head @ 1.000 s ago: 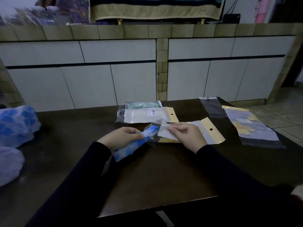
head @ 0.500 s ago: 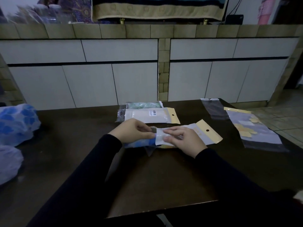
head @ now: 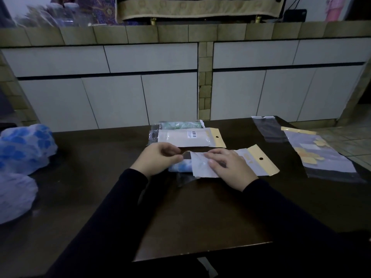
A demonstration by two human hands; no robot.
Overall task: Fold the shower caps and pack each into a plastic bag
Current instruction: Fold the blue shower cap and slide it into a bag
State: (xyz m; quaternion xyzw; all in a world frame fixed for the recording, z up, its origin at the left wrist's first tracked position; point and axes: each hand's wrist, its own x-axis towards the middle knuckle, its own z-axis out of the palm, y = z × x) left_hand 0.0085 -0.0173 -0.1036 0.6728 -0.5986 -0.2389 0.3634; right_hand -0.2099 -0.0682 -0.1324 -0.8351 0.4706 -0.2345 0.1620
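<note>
Nearest the person, on the dark table (head: 200, 217), the left hand (head: 155, 160) curls round the end of the folded blue shower cap (head: 181, 167), apparently feeding it sideways into the plastic bag (head: 230, 164), whose mouth faces left. The right hand (head: 226, 167) lies on the bag with fingers spread fairly flat, pressing it down, probably so it does not slide as the cap goes in; only a short blue length shows outside the bag. Just beyond lie two packed bags (head: 188, 135), set aside as finished. To the far right sit spare empty bags (head: 319, 155) within reach; at the far left, unfolded caps (head: 24, 147) wait.
</note>
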